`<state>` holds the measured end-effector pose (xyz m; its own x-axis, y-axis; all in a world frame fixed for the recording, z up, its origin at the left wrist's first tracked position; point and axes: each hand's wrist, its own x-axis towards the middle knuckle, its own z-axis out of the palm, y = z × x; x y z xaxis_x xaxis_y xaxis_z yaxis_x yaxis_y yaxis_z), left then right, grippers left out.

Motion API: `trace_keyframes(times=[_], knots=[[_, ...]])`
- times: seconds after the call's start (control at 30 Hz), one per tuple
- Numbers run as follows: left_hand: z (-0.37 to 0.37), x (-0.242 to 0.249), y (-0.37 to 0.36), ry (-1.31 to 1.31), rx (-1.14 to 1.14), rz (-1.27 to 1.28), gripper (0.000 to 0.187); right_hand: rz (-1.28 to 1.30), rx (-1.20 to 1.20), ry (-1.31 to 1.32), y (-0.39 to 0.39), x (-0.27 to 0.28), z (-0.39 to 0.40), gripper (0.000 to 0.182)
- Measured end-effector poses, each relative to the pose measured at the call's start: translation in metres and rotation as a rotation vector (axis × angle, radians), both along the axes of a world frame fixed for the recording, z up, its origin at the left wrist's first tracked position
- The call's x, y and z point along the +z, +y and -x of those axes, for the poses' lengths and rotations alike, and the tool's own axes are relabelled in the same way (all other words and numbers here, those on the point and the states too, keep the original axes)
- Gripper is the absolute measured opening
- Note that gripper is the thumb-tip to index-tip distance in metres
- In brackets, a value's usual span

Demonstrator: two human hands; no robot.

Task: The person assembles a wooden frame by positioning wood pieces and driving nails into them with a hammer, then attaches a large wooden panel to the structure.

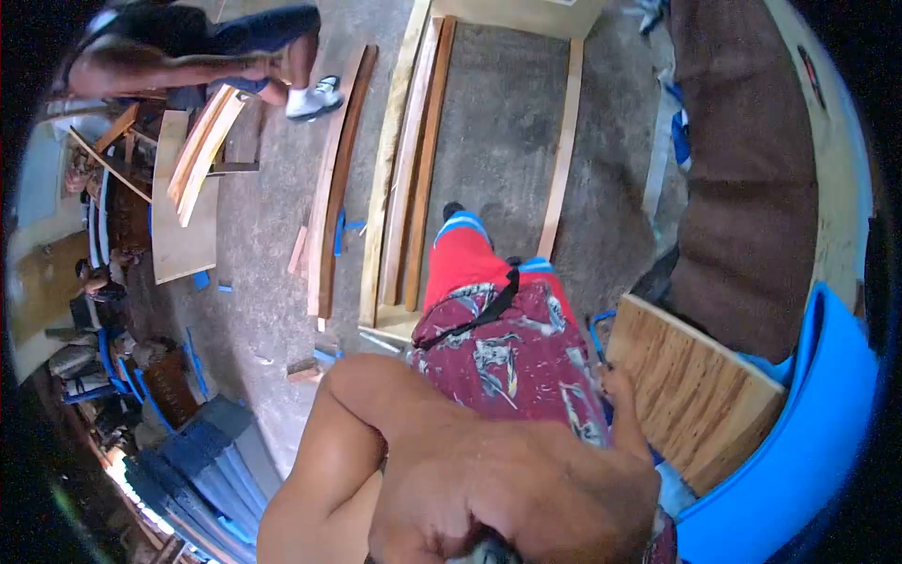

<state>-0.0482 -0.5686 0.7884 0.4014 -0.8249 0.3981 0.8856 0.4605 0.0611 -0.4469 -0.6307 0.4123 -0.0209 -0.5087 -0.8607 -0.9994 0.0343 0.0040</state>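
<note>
My right hand point(616, 383) is low at my right side, next to the left edge of a plywood panel point(695, 390). Its fingers look closed around a small dark item that is too blurred to name. A blue loop point(601, 324) shows just beyond the fingers. My left arm point(352, 423) is bent with the elbow forward, and the left hand is out of sight. A maroon patterned cloth point(512, 352) with a black strap point(489, 310) hangs over my red legwear.
Long wooden boards point(399, 188) lie on the concrete floor ahead, with a single strip point(564, 150) to their right. Another person's leg and shoe point(315, 101) are at upper left. Brown sheeting point(742, 179) and a blue curved sheet point(789, 442) line the right; folded blue-grey material point(211, 470) lies lower left.
</note>
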Motion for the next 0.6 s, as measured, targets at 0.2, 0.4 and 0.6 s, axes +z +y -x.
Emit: trace_keyframes(times=[0.2, 0.4, 0.6], knots=[[-0.077, 0.001, 0.008, -0.653, 0.400, 0.275, 0.032, 0.039, 0.127, -0.055, -0.018, 0.047, -0.054, 0.043], [-0.134, -0.060, 0.000, -1.008, -0.045, 0.067, 0.030, 0.074, -0.259, -0.207, -0.066, 0.047, -0.058, 0.038], [-0.182, -0.218, 0.014, -0.956, 0.100, -1.118, 0.025, 0.075, 0.021, -0.199, -0.167, 0.113, -0.192, 0.038]])
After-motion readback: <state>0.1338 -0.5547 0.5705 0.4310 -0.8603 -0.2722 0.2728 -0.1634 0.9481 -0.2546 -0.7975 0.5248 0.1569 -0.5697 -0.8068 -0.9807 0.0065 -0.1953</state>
